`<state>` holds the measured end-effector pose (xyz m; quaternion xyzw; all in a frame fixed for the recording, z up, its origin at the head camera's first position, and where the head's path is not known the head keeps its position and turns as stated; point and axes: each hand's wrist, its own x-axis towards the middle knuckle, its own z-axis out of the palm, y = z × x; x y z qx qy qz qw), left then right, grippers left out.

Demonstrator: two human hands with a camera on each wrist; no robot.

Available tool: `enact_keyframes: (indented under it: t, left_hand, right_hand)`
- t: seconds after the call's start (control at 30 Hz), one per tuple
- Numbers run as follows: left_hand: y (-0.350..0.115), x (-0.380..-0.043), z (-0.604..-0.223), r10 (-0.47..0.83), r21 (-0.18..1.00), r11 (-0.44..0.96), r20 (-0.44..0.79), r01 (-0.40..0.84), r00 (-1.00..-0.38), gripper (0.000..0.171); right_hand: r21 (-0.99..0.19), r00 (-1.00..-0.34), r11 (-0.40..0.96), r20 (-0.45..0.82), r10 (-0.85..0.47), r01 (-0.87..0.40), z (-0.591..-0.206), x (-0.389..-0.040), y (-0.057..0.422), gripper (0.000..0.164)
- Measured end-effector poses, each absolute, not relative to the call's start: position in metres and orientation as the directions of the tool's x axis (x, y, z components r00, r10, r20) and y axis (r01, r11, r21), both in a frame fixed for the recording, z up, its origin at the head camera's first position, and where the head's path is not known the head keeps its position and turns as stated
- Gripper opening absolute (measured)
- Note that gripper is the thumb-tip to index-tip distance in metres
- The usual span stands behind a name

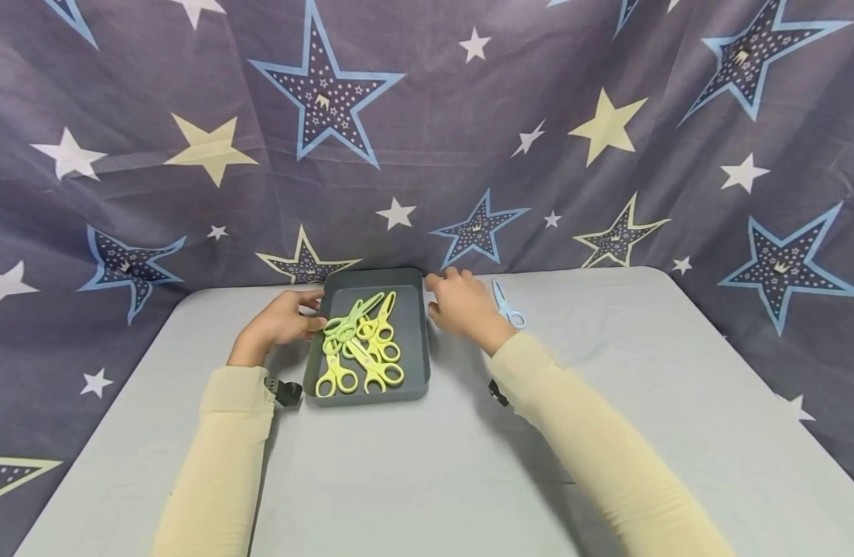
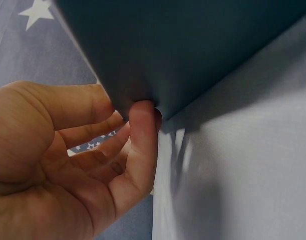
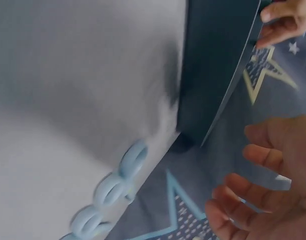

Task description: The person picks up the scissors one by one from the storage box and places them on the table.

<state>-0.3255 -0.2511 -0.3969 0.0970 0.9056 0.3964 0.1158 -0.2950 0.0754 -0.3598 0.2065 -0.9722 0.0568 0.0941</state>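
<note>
A dark grey tray point(image 1: 371, 396) lies toward the table's far edge, holding several yellow scissors point(image 1: 374, 363) and a light green pair point(image 1: 353, 313). My left hand point(image 1: 281, 321) pinches the tray's left edge; in the left wrist view, the left hand's point(image 2: 87, 150) thumb and forefinger meet at a tray corner. Beside the tray's right wall is my right hand point(image 1: 462, 302), fingers loosely bent and holding nothing. The right wrist view shows that hand point(image 3: 273, 180) apart from the tray wall point(image 3: 218, 60). Blue scissors point(image 1: 508, 306) lie just right of it; several blue handle loops point(image 3: 110, 189) show in the right wrist view.
A pale grey cloth point(image 1: 427, 480) covers the table. Behind the far edge hangs a dark curtain point(image 1: 427, 116) with stars, close to the tray's back wall. Black wrist cameras point(image 1: 284, 391) are strapped under both sleeves.
</note>
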Motion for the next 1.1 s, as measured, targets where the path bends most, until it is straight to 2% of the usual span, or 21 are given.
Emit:
enact_keyframes:
  t: [0.23,0.4,0.53,0.9,1.1]
  left_hand:
    - [-0.252,-0.325,-0.397,0.271,0.749,0.658,-0.131,0.085,-0.954,0.069]
    - [-0.253,-0.325,-0.396,0.269,0.747,0.66,-0.13,0.085,-0.954,0.069]
    - [-0.253,-0.326,-0.397,0.279,0.753,0.652,-0.126,0.092,-0.952,0.069]
    - [-0.252,-0.324,-0.395,0.278,0.739,0.668,-0.134,0.091,-0.951,0.068]
    - [-0.251,-0.322,-0.394,0.29,0.767,0.635,-0.123,0.095,-0.949,0.068]
  right_hand:
    - [0.007,-0.815,0.842,0.248,-0.524,-0.539,-0.36,-0.277,0.053,0.03]
    - [0.046,-0.759,0.781,0.209,-0.617,-0.623,-0.36,-0.263,0.038,0.031]
    - [0.06,-0.723,0.739,0.164,-0.671,-0.671,-0.363,-0.253,0.03,0.025]
    - [0.088,-0.646,0.651,0.081,-0.759,-0.754,-0.373,-0.24,0.015,0.029]
    - [0.045,-0.628,0.629,0.04,-0.777,-0.776,-0.378,-0.241,0.01,0.032]
